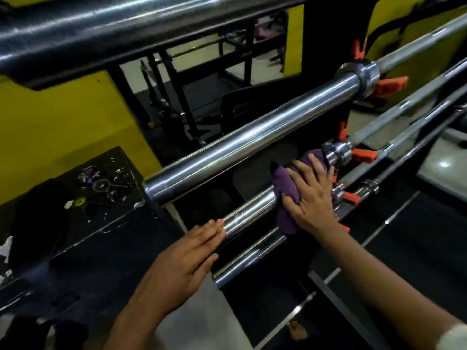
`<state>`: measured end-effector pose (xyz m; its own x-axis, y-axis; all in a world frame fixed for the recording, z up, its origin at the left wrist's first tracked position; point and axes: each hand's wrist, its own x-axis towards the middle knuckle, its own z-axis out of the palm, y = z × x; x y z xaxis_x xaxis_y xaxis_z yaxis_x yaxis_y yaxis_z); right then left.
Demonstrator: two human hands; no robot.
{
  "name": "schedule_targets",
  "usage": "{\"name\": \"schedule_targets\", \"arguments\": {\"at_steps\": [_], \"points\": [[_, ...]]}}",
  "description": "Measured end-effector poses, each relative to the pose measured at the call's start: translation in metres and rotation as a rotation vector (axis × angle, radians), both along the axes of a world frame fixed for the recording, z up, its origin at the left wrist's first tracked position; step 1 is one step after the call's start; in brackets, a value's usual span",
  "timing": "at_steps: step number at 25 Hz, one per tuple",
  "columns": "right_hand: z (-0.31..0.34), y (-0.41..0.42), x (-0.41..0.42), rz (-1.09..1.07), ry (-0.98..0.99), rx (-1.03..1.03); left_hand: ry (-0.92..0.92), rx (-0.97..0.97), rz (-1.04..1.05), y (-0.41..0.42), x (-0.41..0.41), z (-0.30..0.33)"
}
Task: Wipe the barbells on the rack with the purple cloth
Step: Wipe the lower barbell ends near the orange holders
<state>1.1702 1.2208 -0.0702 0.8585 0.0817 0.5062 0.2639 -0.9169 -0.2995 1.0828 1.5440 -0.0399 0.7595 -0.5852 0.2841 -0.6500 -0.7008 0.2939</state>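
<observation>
Pressing the purple cloth (pixel 285 195) against a barbell sleeve, your right hand (pixel 309 195) is lying over it with fingers spread and curling down into the fabric, gripping it round the chrome. Cloth is sitting on the second barbell (pixel 249 213) from the top of the visible stack, just left of its collar (pixel 337 154), bunching above and hanging below the sleeve. Your left hand (pixel 188 261) is resting nearer you on the same sleeve's free end, fingers straight and close together, fingertips (pixel 217 224) touching the metal, holding nothing. Above it, the biggest chrome sleeve (pixel 252 137) is running diagonally up to the right toward its own collar. Below, a third sleeve (pixel 249 258) is lying parallel, just beside the cloth's lower edge. Orange rack pegs (pixel 389 84) are sticking out beside the collars, with thinner bar shafts running off to the upper right. A yellow wall (pixel 63 137) is sitting behind at left. A black padded bar (pixel 101 29) is crossing the top.
</observation>
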Motion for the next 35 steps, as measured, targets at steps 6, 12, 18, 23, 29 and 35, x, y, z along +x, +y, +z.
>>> {"name": "schedule_targets", "arguments": {"at_steps": [6, 12, 18, 23, 29, 35], "points": [[0.016, 0.080, -0.027, 0.032, -0.027, -0.025, -0.147, -0.141, -0.047, 0.001, 0.005, -0.028], [-0.004, 0.017, -0.030, 0.150, 0.024, -0.002, -0.205, -0.117, -0.124, 0.012, 0.005, -0.027], [0.018, 0.112, -0.036, 0.041, 0.058, -0.030, -0.196, -0.083, -0.148, 0.014, 0.007, -0.026], [-0.014, 0.068, -0.059, 0.161, 0.046, 0.085, -0.087, 0.054, -0.154, 0.023, 0.002, -0.022], [0.012, 0.079, -0.055, 0.132, -0.019, 0.325, -0.260, -0.037, -0.225, 0.051, -0.010, 0.074], [0.024, 0.099, -0.035, -0.056, 0.061, -0.119, -0.416, 0.166, -0.147, 0.040, 0.029, 0.160]]}}
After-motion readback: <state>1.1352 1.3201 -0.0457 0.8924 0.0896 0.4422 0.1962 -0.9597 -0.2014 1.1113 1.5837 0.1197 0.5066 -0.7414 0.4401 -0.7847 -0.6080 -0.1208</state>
